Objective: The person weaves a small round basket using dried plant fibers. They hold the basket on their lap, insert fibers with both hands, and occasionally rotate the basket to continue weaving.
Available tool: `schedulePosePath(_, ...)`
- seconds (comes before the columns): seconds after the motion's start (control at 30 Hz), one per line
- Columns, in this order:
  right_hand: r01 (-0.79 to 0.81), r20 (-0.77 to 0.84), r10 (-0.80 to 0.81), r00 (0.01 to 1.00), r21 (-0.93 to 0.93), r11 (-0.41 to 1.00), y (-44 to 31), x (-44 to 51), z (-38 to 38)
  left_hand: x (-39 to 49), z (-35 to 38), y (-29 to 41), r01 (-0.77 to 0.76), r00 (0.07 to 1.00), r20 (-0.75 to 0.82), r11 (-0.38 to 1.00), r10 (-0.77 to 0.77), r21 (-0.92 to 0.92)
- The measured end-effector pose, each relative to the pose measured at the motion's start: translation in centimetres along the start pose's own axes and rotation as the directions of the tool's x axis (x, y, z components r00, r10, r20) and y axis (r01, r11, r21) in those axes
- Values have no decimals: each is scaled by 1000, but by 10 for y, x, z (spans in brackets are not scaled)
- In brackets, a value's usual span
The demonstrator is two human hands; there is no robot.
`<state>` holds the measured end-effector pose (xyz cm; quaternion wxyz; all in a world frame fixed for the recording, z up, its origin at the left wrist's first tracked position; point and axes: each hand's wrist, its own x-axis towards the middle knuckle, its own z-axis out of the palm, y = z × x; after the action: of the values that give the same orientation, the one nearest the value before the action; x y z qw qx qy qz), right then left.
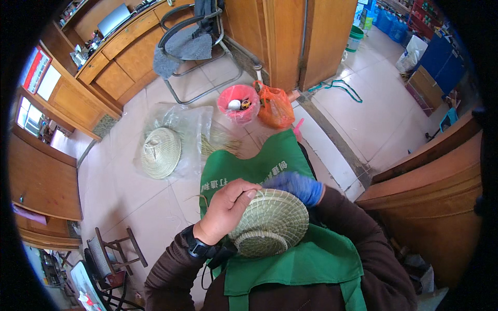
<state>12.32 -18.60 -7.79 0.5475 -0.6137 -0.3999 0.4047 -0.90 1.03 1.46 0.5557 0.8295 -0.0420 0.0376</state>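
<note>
A coiled straw basket [272, 217] with a round foot ring rests on its side on the green apron [303, 264] over my lap. My left hand [229, 202], bare and with a black band at the wrist, pinches the basket's rim between thumb and fingers. My right hand [293, 186], in a blue glove, is at the far side of the rim; it is blurred and its fingers are partly hidden, so its grip cannot be told. Loose straw ends stick out left of my left hand. A woven straw lid [161, 153] with a knotted top lies on clear plastic on the floor.
A bundle of straw [220, 145] lies on the floor beyond my knees. Behind it stand a pink lined bin [238, 105] and an orange plastic bag [275, 107]. A metal-framed chair [190, 46] is farther back, a folding stool [113, 248] at lower left, a wooden door [432, 194] at right.
</note>
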Motion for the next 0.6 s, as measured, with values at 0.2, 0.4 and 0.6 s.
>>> schedulePosePath(0.2, -155, 105, 139, 985, 162, 975, -6, -13, 12, -6, -1, -2, 24, 1000, -14, 1000, -24, -10)
schedulePosePath(0.4, 126, -21, -136, 991, 523, 843, -31, -3, -11, -3, 3, -4, -28, 1000, -10, 999, 28, 37)
schedulePosePath(0.6, -264, 318, -19, 948, 817, 512, -76, 49, -15, 1, 8, -4, -52, 999, 3, 998, 52, 34)
